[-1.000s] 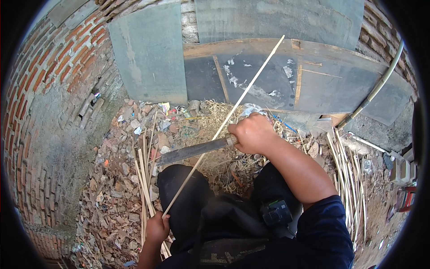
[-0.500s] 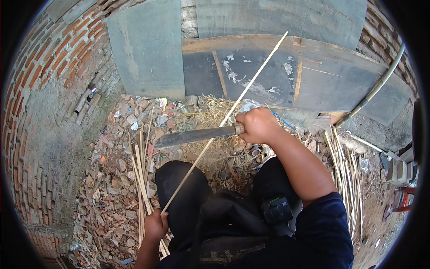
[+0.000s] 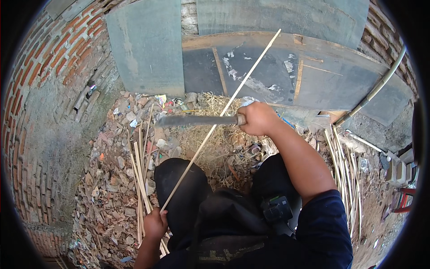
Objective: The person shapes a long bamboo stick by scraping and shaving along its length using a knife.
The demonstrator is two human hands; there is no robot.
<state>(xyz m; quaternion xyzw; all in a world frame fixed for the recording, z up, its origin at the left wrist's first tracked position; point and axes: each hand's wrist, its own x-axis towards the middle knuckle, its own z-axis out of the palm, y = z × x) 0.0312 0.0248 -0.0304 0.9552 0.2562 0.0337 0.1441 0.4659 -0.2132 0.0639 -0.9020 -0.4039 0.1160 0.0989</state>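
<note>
My right hand [image 3: 259, 119] is closed round the handle of a machete [image 3: 197, 120]. Its broad blade points left and lies across a long pale bamboo strip [image 3: 190, 162], seeming to meet it near the middle; slight blur hides the exact contact. My left hand [image 3: 155, 223], low beside my left knee, grips the near end of the strip. From there the strip slants up and away to the right, its thinner far tip in front of the leaning boards. Curly pale shavings [image 3: 215, 104] lie on the ground beneath the blade.
Bamboo strips [image 3: 139, 179] lie in a bundle left of my legs, and another bundle [image 3: 342, 172] lies at the right. Rubble [image 3: 107, 188] covers the ground. A brick wall [image 3: 36, 134] stands left; dark boards [image 3: 264, 76] lean ahead. A pipe [image 3: 376, 87] slants at the right.
The machete and my right hand have moved a little farther from me along the strip, and the blade is now more level. The strip's far tip has shifted slightly left.
</note>
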